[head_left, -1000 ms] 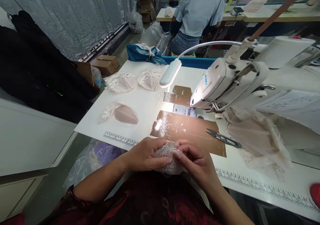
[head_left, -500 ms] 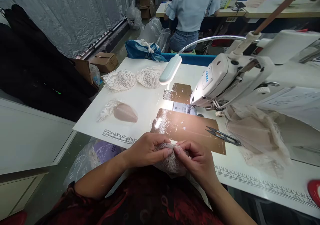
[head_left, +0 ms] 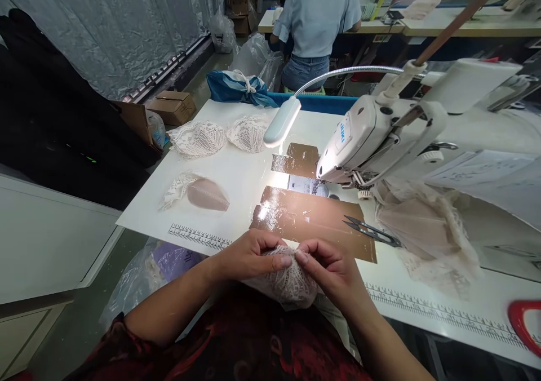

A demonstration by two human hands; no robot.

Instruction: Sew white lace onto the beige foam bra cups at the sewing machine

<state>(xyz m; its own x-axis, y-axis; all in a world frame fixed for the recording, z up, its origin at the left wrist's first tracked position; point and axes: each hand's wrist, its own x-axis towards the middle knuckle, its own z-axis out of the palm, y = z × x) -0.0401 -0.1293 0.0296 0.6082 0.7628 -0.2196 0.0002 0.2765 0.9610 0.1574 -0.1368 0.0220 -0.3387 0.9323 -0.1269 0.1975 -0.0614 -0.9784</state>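
Both my hands hold one cream lace cup piece (head_left: 287, 282) over my lap, at the near edge of the white sewing table (head_left: 236, 172). My left hand (head_left: 247, 254) grips its left side, thumb pressed on top. My right hand (head_left: 332, 268) pinches its upper edge with fingers curled. The lace bulges downward between the two hands.
A white sewing machine (head_left: 372, 138) with a lit gooseneck lamp (head_left: 281, 123) stands to the right. Thread snips (head_left: 369, 231) lie on brown tape. Lace cups (head_left: 196, 138) and a beige cup (head_left: 203, 192) lie to the left, fabric pile (head_left: 422, 229) right. A person (head_left: 316, 20) sits behind.
My hands have turned the lace piece slightly, so more of it hangs below my fingers. The view has shifted a little; things on the table stay put.
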